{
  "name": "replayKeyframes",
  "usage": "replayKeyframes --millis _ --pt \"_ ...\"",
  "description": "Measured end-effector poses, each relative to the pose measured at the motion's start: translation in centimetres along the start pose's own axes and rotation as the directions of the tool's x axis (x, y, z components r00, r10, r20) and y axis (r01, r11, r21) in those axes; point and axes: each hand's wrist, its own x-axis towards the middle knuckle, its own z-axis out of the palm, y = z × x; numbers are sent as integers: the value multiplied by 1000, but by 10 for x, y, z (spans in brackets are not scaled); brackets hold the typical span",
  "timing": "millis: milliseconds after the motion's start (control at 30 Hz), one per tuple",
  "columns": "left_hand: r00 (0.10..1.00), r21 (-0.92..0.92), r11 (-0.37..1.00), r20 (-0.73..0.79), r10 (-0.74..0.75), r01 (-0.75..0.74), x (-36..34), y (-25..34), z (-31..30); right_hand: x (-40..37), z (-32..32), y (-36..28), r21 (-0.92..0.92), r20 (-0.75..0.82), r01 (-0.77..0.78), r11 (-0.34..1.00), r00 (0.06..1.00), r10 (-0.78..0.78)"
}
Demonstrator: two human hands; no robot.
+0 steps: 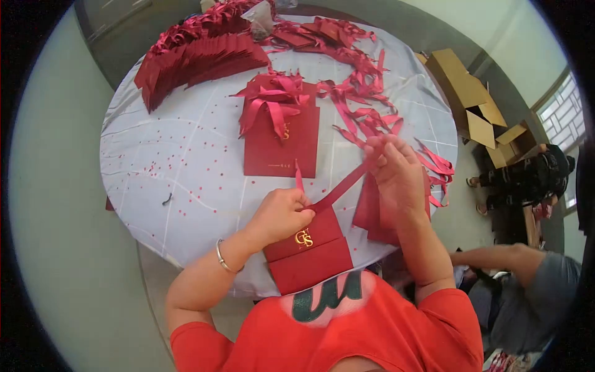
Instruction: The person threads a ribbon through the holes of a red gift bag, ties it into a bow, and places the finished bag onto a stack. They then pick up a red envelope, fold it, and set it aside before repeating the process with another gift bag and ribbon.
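A red ribbon (pixel 342 185) stretches between my two hands. My left hand (pixel 282 214) pinches its lower end, and a short ribbon tip sticks up past the fingers. Higher and to the right, my right hand (pixel 396 170) is closed on the other end. Just below my left hand lies a red paper bag (pixel 310 260) with gold letters, near the table's front edge. Beyond it, a stack of red bags (pixel 282 158) carries a heap of loose ribbon ends. More red bags (pixel 372 214) lie partly hidden under my right forearm.
The round table has a pale cloth (pixel 180 142) scattered with small red dots. A long row of red bags (pixel 204 62) stands at the back left, with ribbons (pixel 365 80) along the right. Cardboard boxes (pixel 462 87) and two other people (pixel 527 177) are on the right.
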Motion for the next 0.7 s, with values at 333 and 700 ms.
replayKeyframes --millis 333,700 --pt "998 51 998 -53 39 -37 -7 11 -2 7 12 -16 -395 106 42 918 994 0" --pt "990 -173 974 -36 139 -143 -11 12 -2 -18 19 36 -710 551 420 565 831 74"
